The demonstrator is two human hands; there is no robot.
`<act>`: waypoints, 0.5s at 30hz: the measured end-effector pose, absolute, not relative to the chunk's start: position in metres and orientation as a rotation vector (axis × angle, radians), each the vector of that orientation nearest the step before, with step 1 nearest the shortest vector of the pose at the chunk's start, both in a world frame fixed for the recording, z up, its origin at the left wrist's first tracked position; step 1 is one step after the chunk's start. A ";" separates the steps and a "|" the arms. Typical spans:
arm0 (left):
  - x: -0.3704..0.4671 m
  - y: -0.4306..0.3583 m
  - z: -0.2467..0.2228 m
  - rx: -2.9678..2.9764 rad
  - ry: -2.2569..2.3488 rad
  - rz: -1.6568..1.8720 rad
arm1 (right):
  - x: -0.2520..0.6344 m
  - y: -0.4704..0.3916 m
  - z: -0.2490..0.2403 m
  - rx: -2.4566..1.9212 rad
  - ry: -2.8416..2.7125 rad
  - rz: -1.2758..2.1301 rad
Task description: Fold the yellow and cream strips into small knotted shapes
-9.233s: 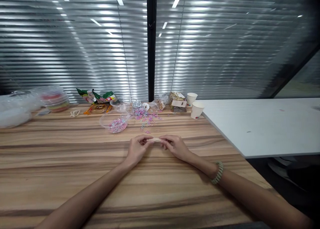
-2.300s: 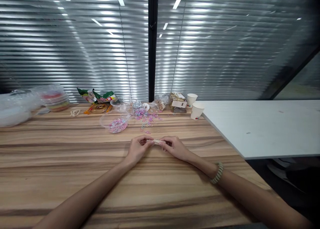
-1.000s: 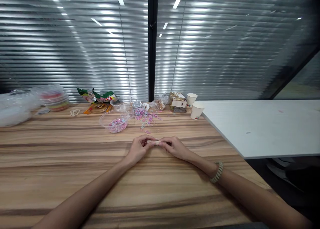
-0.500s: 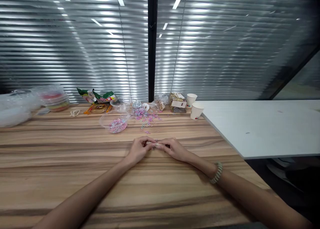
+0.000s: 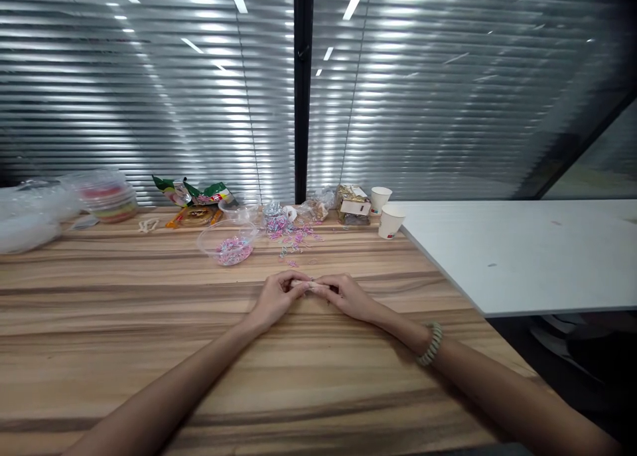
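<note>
Pale strip (image 5: 312, 285) is held crosswise between the fingertips of both hands, over the wooden tabletop (image 5: 298, 383). The left hand (image 5: 273, 299) pinches one end between thumb and forefinger; the right hand (image 5: 351, 300) pinches the other end likewise, its remaining fingers curled beneath. Whether either hand rests on the tabletop cannot be told. For good control, grip pressure should probably be light and equal on both sides, with the thumbs level so that the piece does not twist; any turn is best shared by both hands in small increments. The piece is slender and cream-coloured, apparently matt; its exact material and any finer detail are hidden by the fingers. The tabletop shows long brown grain bands. Beyond the left hand and slightly to its left stands a thin-walled, transparent bowl (image 5: 204, 247) containing small pink and bluish pieces (image 5: 235, 251); similar loose pieces (image 5: 297, 235) lie scattered beyond the gap between the hands. Beyond the right hand and to its right stands a tapered white cup (image 5: 391, 222), upright, with a second cup (image 5: 380, 200) just behind. A braided, olive-toned bracelet (image 5: 431, 345) encircles the right wrist.
</note>
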State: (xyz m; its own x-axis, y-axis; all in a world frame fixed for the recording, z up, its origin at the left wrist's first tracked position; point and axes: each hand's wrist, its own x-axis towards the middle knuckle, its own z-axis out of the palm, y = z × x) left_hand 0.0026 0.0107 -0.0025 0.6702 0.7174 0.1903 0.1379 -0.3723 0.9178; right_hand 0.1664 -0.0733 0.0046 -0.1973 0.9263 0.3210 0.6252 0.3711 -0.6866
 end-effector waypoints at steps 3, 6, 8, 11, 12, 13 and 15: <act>0.004 0.011 -0.003 1.776 0.651 0.769 | 0.165 -0.073 0.006 -1.403 -1.834 0.536; 0.004 0.010 0.000 1.708 0.658 0.766 | 0.166 -0.073 0.005 -1.422 -1.797 0.561; 0.004 0.009 0.001 1.697 0.667 0.752 | 0.167 -0.073 0.004 -1.406 -1.827 0.569; 0.003 0.009 0.001 1.710 0.665 0.735 | 0.168 -0.073 0.004 -1.369 -1.879 0.576; 0.003 0.010 0.001 1.717 0.659 0.732 | 0.169 -0.074 0.004 -1.360 -1.887 0.584; 0.003 0.010 0.000 1.723 0.649 0.731 | 0.169 -0.074 0.003 -1.354 -1.893 0.592; 0.002 0.011 -0.002 1.738 0.629 0.727 | 0.169 -0.074 0.003 -1.344 -1.900 0.605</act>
